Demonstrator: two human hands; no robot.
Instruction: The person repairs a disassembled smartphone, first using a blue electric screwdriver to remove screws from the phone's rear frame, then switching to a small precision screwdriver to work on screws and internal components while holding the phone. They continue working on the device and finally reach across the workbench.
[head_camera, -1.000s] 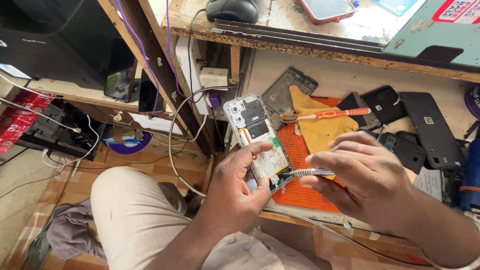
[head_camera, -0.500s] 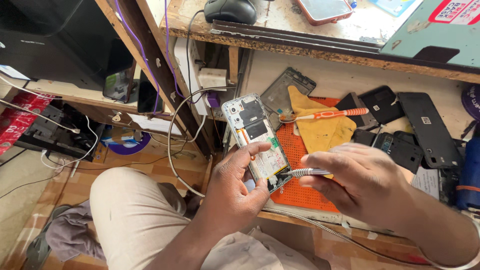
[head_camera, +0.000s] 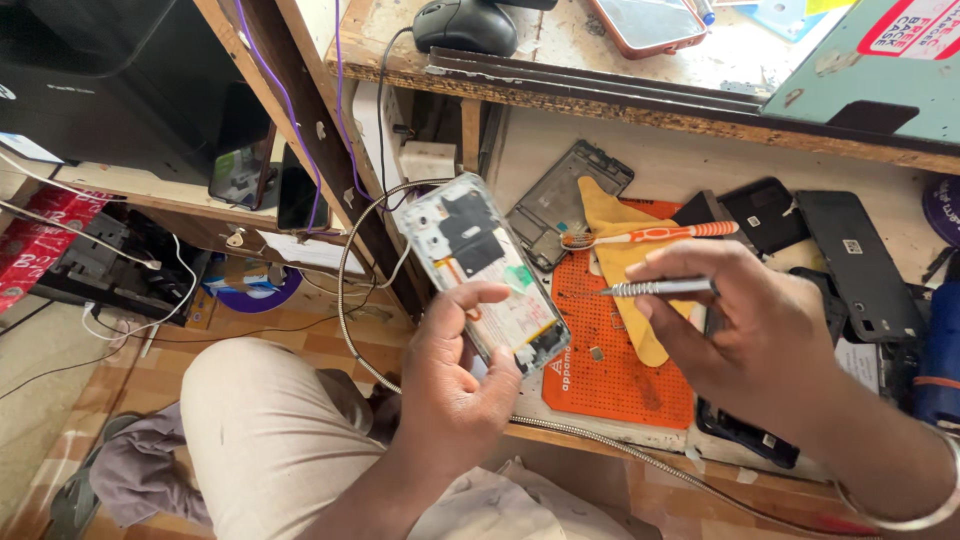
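The left hand (head_camera: 455, 385) grips an opened phone (head_camera: 483, 268) by its lower end, back cover off (boards and a flex cable exposed), holding it tilted above the left edge of the orange work mat (head_camera: 610, 375). The right hand (head_camera: 740, 325) is closed around a slim metal screwdriver (head_camera: 655, 288), tip pointing left towards the phone but clear of it. A yellow cloth (head_camera: 615, 245) and an orange toothbrush (head_camera: 650, 236) lie at the mat's far edge, with dark phone covers (head_camera: 855, 260) along the bench's right side.

Orange toothbrush (head_camera: 650, 236) on yellow cloth (head_camera: 612, 245), black mouse (head_camera: 466, 25) above.
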